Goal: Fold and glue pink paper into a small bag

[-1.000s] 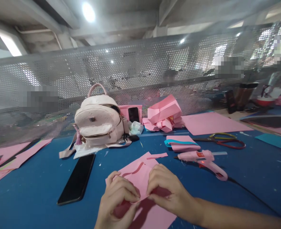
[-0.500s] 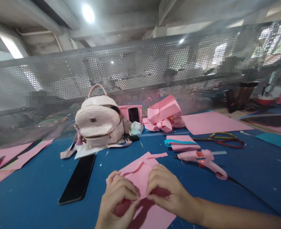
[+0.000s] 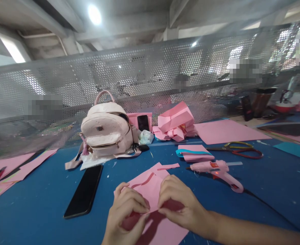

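Observation:
Pink paper (image 3: pixel 162 229) lies before me on the blue table, with a raised edge pinched between my fingers. My left hand (image 3: pixel 129 211) is closed on that edge, thumb below and fingertips above. Close beside it, my right hand (image 3: pixel 177 202) pinches the same edge with thumb and forefinger. A narrow pink paper strip (image 3: pixel 169 166) sits at the far corner of the sheet. To the right of my hands rests a pink glue gun (image 3: pixel 216 170), its small light glowing red. Behind that is a folded pink paper piece (image 3: pixel 197 154) with a blue band.
A black phone (image 3: pixel 85 192) lies on the left of the blue table (image 3: pixel 37 190). Further back stand a pale pink backpack (image 3: pixel 106 127) and crumpled pink paper (image 3: pixel 176 120). Scissors (image 3: pixel 241 149) lie to the right, near a flat pink sheet (image 3: pixel 231 132). A perforated metal screen (image 3: pixel 139 75) borders the back.
My right hand has shifted very slightly right along the pinched paper edge. My left hand keeps its grip, and the other things stay in place.

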### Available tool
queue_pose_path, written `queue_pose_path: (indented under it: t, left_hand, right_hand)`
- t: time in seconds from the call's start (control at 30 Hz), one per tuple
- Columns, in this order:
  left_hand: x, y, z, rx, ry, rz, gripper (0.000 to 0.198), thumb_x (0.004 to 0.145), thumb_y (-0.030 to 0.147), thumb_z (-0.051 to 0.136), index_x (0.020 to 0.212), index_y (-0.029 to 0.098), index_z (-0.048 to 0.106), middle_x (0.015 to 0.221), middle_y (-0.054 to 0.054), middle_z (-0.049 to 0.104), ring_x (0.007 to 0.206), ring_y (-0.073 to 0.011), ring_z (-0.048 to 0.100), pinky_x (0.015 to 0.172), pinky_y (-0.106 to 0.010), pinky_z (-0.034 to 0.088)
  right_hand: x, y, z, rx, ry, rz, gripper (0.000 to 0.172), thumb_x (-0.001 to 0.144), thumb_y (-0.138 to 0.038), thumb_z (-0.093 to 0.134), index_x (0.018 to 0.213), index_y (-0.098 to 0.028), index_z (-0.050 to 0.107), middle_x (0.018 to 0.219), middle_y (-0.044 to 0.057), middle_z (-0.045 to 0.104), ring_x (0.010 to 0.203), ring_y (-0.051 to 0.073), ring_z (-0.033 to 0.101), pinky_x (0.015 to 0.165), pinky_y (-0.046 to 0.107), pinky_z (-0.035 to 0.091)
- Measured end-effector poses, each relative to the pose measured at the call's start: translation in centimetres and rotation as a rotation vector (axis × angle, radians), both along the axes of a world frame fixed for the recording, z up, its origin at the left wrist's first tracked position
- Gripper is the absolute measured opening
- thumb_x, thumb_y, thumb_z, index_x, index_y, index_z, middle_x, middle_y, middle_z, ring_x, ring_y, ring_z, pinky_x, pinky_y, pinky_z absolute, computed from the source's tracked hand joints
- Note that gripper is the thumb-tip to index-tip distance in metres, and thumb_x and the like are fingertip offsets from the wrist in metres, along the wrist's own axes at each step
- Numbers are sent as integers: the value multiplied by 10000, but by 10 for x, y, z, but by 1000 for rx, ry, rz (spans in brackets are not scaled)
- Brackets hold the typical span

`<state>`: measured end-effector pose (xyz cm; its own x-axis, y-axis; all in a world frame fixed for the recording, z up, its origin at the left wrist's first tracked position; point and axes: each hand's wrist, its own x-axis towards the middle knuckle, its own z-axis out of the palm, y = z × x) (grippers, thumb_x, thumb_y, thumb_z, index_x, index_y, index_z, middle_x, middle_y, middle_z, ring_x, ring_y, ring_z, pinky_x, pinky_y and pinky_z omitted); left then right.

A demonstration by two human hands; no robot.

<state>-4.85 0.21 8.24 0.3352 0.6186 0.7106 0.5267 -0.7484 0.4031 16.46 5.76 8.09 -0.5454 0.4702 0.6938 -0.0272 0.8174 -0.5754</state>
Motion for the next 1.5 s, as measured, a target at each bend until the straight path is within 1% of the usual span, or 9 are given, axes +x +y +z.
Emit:
queue_pose_path:
  t: [0.33, 0.73, 0.93, 1.1, 1.23, 1.37, 1.5]
  left_hand:
    - [-1, -1, -2, -21, -18, 7, 206, 826, 28, 631, 829, 219, 553, 802, 53, 682, 731, -132, 662, 1005, -395, 286]
    - [1, 0, -1, -27, -31, 10, 200, 831, 37, 629, 825, 222, 552, 791, 52, 689, 715, -133, 659, 994, -403, 299]
    - [0, 1, 0, -13, -10, 24, 189, 825, 50, 638, 816, 225, 566, 780, 50, 699, 706, -142, 668, 976, -394, 323]
    - [2, 0, 1, -14, -19, 10, 197, 827, 37, 632, 818, 220, 559, 784, 56, 689, 706, -132, 664, 979, -394, 313]
    - [2, -1, 1, -17, -28, 4, 197, 834, 35, 621, 826, 221, 557, 790, 57, 686, 708, -128, 661, 978, -395, 309]
    - [1, 0, -1, -20, -23, 9, 201, 838, 41, 628, 827, 225, 549, 789, 55, 689, 714, -135, 662, 985, -404, 304]
    - [1, 0, -2, -29, -26, 25, 191, 847, 58, 621, 820, 232, 545, 777, 50, 689, 710, -147, 659, 977, -416, 314]
  right_hand:
    - [1, 1, -3, -16, -4, -20, 143, 971, -305, 599, 866, -212, 624, 794, -3, 632, 798, 161, 552, 787, 338, 399]
    - [1, 1, -2, -13, -26, -33, 237, 997, -392, 549, 845, -221, 611, 780, -7, 624, 776, 162, 544, 775, 347, 400]
    - [1, 1, -3, -13, -32, -25, 239, 1001, -400, 539, 853, -223, 602, 792, -5, 623, 787, 164, 547, 789, 346, 398]
    - [0, 1, -4, -16, -37, -24, 229, 999, -382, 543, 844, -221, 591, 791, -7, 616, 786, 161, 537, 780, 336, 393]
    - [0, 1, -5, -36, -34, -23, 244, 995, -408, 554, 849, -217, 595, 796, -7, 613, 792, 159, 536, 784, 331, 394]
    - [1, 1, -2, -48, -40, -32, 270, 995, -440, 547, 857, -214, 603, 809, 1, 613, 804, 164, 538, 784, 334, 402]
    - [0, 0, 1, -12, -54, -35, 277, 999, -444, 531, 864, -215, 608, 810, 7, 625, 800, 170, 544, 775, 344, 413]
